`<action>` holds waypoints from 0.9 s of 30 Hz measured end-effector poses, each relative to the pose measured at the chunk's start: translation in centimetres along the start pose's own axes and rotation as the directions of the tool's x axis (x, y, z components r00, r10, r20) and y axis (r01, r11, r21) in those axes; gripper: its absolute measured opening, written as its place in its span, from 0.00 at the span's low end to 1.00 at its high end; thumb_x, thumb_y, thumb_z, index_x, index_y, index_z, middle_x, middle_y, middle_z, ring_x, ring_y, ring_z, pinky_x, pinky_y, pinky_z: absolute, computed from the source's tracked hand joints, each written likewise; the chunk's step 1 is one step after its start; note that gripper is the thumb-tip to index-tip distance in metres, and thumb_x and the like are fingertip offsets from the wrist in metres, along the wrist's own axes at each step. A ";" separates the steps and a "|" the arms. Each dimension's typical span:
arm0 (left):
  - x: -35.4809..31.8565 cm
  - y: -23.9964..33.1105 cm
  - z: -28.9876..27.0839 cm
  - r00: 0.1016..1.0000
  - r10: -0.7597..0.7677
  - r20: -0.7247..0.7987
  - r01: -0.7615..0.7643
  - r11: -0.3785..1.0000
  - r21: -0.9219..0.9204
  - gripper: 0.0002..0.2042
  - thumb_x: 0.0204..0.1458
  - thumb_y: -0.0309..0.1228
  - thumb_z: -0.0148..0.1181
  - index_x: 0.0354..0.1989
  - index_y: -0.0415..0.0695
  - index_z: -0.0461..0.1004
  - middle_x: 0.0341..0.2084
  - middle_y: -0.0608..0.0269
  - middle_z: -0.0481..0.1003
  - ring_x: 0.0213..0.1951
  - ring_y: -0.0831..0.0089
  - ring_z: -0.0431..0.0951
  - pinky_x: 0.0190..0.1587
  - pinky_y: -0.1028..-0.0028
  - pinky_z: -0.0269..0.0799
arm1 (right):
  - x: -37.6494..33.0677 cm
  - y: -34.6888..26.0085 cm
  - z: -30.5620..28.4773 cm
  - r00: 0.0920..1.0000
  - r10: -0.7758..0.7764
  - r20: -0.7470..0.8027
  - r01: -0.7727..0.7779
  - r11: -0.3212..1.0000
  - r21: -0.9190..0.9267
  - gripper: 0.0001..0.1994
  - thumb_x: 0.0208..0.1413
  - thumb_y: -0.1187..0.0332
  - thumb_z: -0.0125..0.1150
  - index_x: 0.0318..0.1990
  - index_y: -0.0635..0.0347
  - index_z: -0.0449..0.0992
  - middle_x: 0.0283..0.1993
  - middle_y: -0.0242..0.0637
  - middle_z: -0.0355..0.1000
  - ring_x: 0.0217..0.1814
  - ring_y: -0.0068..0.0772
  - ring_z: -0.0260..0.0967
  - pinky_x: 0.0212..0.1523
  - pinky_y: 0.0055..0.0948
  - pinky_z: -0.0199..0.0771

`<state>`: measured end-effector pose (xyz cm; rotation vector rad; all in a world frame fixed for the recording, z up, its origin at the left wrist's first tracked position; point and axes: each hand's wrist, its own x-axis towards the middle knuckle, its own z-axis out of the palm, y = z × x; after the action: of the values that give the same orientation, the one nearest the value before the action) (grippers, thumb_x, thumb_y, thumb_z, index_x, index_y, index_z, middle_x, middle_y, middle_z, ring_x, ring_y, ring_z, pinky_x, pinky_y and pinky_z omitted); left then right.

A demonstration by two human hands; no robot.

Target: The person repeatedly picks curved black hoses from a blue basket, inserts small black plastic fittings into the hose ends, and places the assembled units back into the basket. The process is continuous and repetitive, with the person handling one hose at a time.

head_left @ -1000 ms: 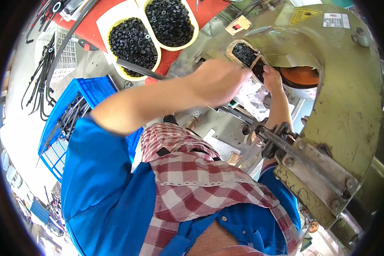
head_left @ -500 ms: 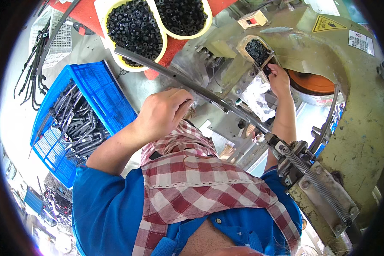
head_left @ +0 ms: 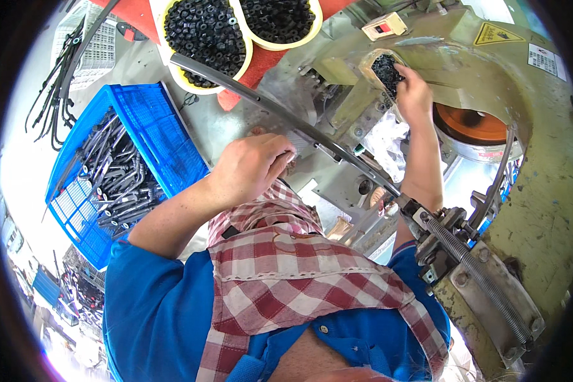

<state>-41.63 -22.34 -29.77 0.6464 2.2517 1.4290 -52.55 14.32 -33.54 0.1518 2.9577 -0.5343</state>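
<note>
My left hand [head_left: 251, 167] is closed, thumb pressed against the curled fingers, beside a long dark metal bar [head_left: 264, 105]. Whatever its fingers may hold is too small to make out. At the far right, my right hand [head_left: 416, 95] reaches to a small box [head_left: 367, 63] fixed on the machine. Small dark pieces [head_left: 386, 71] fill that box, and my index finger stretches to their edge. My other right fingers are partly hidden, and nothing shows between them.
Two yellow-rimmed tubs [head_left: 251, 48] of small black ring-shaped parts stand on red cloth [head_left: 261, 71]. A blue basket [head_left: 162, 130] at the left holds black rod-like parts [head_left: 118, 172]. The green machine [head_left: 490, 76] has an orange wheel [head_left: 468, 123] and a spring-loaded clamp [head_left: 449, 232] at the bar's near end.
My right hand has moved from the box's near edge up onto the small dark pieces, its index finger now stretched out. My left hand stays closed by the bar. The whole view has shifted slightly.
</note>
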 end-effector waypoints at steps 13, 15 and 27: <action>-2.2 -0.2 1.4 0.998 -0.058 -0.016 0.059 0.997 0.051 0.06 0.58 0.26 0.58 0.41 0.40 0.75 0.31 0.51 0.77 0.33 0.51 0.78 0.36 0.60 0.74 | 1.6 0.2 3.0 0.951 -0.287 -0.117 0.265 0.948 -0.174 0.24 0.48 0.80 0.53 0.55 0.53 0.75 0.53 0.44 0.74 0.54 0.53 0.68 0.59 0.43 0.68; -2.5 -0.3 1.5 0.997 -0.074 -0.003 0.074 0.996 0.051 0.06 0.58 0.26 0.58 0.40 0.39 0.75 0.31 0.51 0.77 0.33 0.51 0.78 0.36 0.60 0.74 | 1.4 0.1 2.4 0.962 -0.270 -0.048 0.258 0.950 -0.178 0.24 0.49 0.80 0.52 0.55 0.53 0.76 0.54 0.43 0.74 0.55 0.52 0.68 0.60 0.43 0.68; -3.8 -1.3 2.6 0.995 -0.095 -0.009 0.096 0.993 0.066 0.06 0.58 0.27 0.56 0.40 0.40 0.74 0.31 0.53 0.77 0.34 0.52 0.78 0.37 0.60 0.74 | 0.5 0.8 1.8 0.969 -0.245 0.032 0.243 0.922 -0.302 0.19 0.49 0.81 0.56 0.48 0.53 0.81 0.55 0.37 0.75 0.57 0.48 0.70 0.61 0.39 0.69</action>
<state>-37.29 -23.12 -31.73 0.5474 2.3103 1.3180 -52.73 14.44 -35.51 -0.2507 3.0346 -0.0954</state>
